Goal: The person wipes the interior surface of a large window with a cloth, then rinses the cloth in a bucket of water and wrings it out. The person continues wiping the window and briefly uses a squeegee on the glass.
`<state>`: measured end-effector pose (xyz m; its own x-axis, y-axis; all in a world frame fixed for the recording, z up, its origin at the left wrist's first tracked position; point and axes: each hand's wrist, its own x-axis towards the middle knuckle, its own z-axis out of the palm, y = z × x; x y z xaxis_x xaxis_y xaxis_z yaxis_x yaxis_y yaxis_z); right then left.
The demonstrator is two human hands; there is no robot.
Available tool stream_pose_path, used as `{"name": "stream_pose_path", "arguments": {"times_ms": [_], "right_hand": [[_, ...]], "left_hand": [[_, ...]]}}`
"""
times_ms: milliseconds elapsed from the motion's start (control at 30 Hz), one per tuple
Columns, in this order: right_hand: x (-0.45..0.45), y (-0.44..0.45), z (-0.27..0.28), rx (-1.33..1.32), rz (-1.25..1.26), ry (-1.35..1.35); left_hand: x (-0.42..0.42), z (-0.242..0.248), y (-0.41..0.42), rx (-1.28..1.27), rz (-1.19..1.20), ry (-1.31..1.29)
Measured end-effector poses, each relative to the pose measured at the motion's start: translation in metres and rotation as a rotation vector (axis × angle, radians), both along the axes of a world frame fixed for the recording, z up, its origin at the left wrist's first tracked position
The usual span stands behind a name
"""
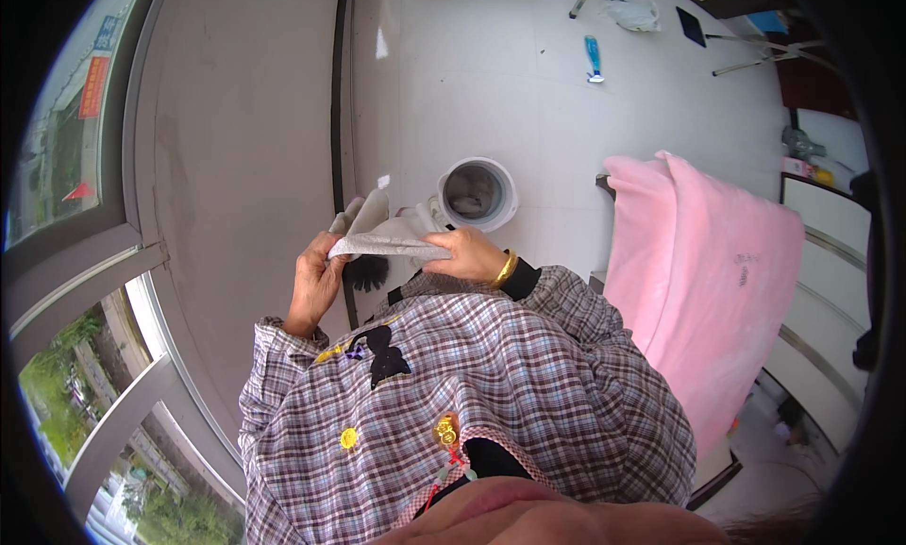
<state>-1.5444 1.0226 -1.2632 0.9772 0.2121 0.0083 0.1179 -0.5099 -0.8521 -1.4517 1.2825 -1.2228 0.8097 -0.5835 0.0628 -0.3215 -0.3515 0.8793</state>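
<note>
A light grey cloth (386,245) is stretched flat between my two hands, level with my waist. My left hand (317,272) pinches its left end, thumb on the near side. The right end is gripped between the thumb and fingers of my right hand (471,255), which has a gold bracelet at the wrist. Just beyond the cloth stands a white bucket (511,207) on the floor, with greyish contents that I cannot make out. Black bristles (369,272) of what looks like a brush show below the cloth, near my left hand. Pale fabric behind the cloth is partly hidden.
A grey panel (248,141) and a framed window (74,276) rise on the left. At right, a pink blanket (708,276) drapes over furniture beside white drawers (824,290). Farther off, a blue-handled tool (593,56) and a plastic bag (633,13) lie on the pale floor.
</note>
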Motion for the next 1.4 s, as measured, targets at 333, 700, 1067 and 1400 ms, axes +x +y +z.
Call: {"name": "stream_pose_path", "arguments": {"times_ms": [333,700,1067,1400], "right_hand": [[-0.054,-0.042,0.037,-0.359,-0.013,0.073],[-0.072,0.039,0.206,-0.125,-0.479,-0.878],[-0.002,0.196,0.236,0.231,0.004,0.129],[0.069,-0.017,0.153,-0.236,0.100,0.020]], "left_hand": [[-0.041,0.017,0.010,0.040,0.288,0.075],[-0.110,0.214,0.125,-0.105,0.526,-0.771],[-0.053,0.234,0.261,-0.183,0.197,0.284],[0.060,0.155,0.076,0.129,0.416,-0.127]]}}
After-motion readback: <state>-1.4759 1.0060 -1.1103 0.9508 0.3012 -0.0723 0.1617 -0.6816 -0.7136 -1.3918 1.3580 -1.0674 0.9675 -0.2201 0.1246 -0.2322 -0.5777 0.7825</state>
